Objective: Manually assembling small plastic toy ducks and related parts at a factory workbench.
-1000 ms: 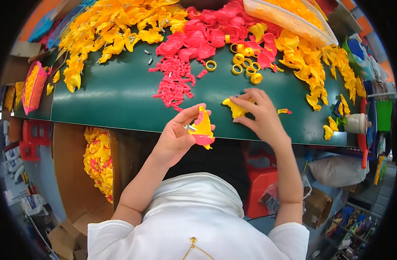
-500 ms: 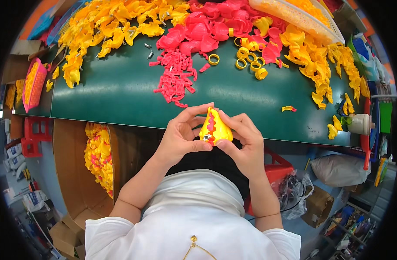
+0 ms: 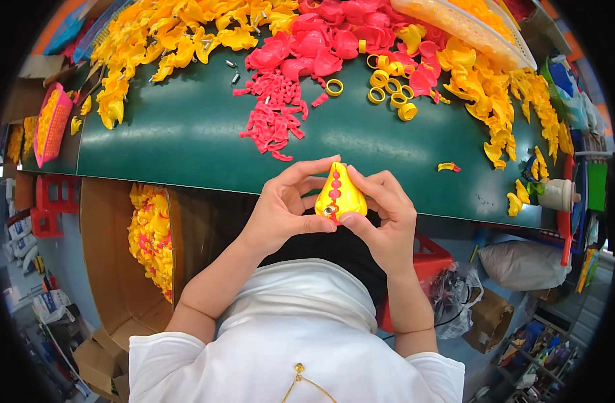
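Just off the near edge of the table I hold a yellow plastic shell-shaped piece (image 3: 350, 198), narrow at the top and wide at the bottom. A red beaded strip (image 3: 335, 185) runs down its middle, and a small silver metal part (image 3: 329, 211) shows near its lower end. My left hand (image 3: 278, 209) grips the piece from the left, fingertips at its top and thumb at its lower edge. From the right, my right hand (image 3: 390, 213) closes on it, with the thumb along the lower side. The underside of the piece is hidden.
On the green table (image 3: 186, 144) lie heaped yellow pieces (image 3: 180, 40), red shells (image 3: 314, 43), small red strips (image 3: 274, 111) and yellow rings (image 3: 391, 91). A cardboard box (image 3: 109, 248) of yellow-red pieces (image 3: 151, 235) stands at lower left. A red stool (image 3: 431, 262) is at right.
My hands and the held piece sit slightly further right in the view. The piece is turned a little, and both hands keep their grip on it.
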`<state>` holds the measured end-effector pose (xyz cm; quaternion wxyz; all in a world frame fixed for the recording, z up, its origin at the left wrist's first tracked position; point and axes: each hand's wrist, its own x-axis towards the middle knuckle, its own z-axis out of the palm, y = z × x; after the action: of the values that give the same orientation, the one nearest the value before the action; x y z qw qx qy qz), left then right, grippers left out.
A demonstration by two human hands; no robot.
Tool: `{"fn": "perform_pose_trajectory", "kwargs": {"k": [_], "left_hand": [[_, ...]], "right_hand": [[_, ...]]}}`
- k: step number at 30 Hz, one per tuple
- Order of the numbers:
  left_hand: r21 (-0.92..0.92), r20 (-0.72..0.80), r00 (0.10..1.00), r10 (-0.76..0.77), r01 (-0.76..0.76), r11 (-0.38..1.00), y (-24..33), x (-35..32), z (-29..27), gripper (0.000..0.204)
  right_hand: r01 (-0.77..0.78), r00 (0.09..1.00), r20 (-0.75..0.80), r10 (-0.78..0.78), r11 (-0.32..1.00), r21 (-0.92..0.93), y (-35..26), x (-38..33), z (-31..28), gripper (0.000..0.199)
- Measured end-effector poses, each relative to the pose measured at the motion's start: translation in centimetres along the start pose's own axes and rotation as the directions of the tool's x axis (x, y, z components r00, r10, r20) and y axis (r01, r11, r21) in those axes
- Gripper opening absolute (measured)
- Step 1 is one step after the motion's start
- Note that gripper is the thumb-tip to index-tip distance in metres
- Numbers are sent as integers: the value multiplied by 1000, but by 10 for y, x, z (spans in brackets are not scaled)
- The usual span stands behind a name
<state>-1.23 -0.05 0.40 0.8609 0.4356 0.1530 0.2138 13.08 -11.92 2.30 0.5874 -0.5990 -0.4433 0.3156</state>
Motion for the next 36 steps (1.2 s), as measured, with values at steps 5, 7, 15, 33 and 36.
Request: {"fn": "perform_pose_trajectory", "kwargs": {"k": [5, 7, 15, 33, 36], "left_hand": [[89, -8, 999, 32, -31, 996, -5, 1, -2, 81], [139, -14, 999, 53, -50, 989, -12, 0, 2, 81], [-15, -75, 994, 79, -80, 997, -16, 5, 20, 61], [292, -60, 945, 321, -291, 911, -15, -6, 13, 31], [416, -9, 929, 370, -333, 846, -14, -4, 11, 30]], "right_hand": [[-46, 998, 29, 47, 999, -29, 8, -3, 3, 50], [-62, 997, 35, 63, 998, -33, 11, -3, 4, 49], [-116, 990, 127, 67, 893, 434, 34, 8, -5, 45], [129, 989, -119, -87, 900, 416, 19, -17, 17, 26], [59, 996, -91, -18, 878, 474, 19, -16, 14, 26]]}}
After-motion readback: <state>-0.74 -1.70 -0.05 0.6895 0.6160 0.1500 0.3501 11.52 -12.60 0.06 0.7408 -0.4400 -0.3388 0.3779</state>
